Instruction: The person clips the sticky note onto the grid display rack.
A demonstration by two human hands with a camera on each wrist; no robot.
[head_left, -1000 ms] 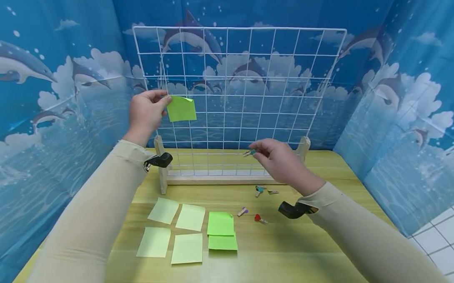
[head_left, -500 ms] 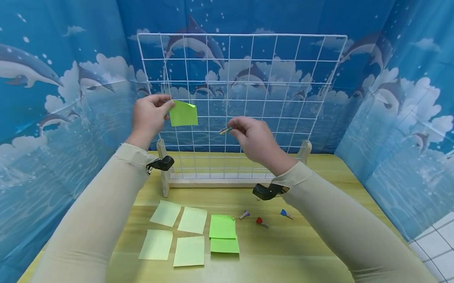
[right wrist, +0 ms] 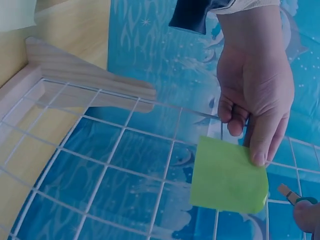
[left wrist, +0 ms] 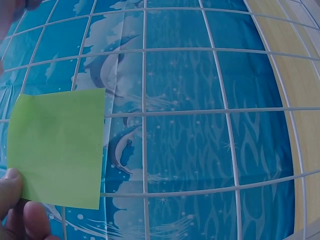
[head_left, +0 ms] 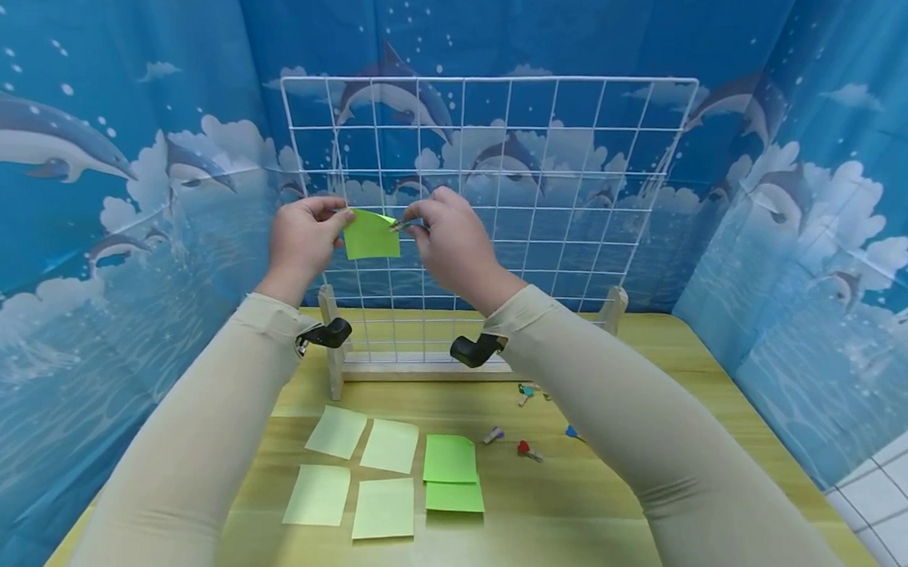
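My left hand (head_left: 306,243) pinches the upper left corner of a bright green sticky note (head_left: 372,235), holding it up in front of a white wire grid (head_left: 529,189). The note's top right corner curls. In my right hand (head_left: 456,242) a small wooden clothespin (right wrist: 289,193) with a teal end is pinched between thumb and fingers. Its tip points at the note's upper right corner, and in the head view it overlaps that corner. The left wrist view shows the note (left wrist: 60,150) in front of the wires, with the left thumb (left wrist: 11,187) on its edge.
Pale yellow sticky notes (head_left: 383,509) lie on the wooden table (head_left: 567,513), beside two overlapping green notes (head_left: 450,459). Several small clothespins are scattered to their right, including one with a red heart (head_left: 524,448) and a purple one (head_left: 493,435). Wooden feet (head_left: 332,342) support the grid.
My right hand has moved up and left with the clothespin, from low before the grid to the green note's right corner. My left hand keeps the note in nearly the same place.
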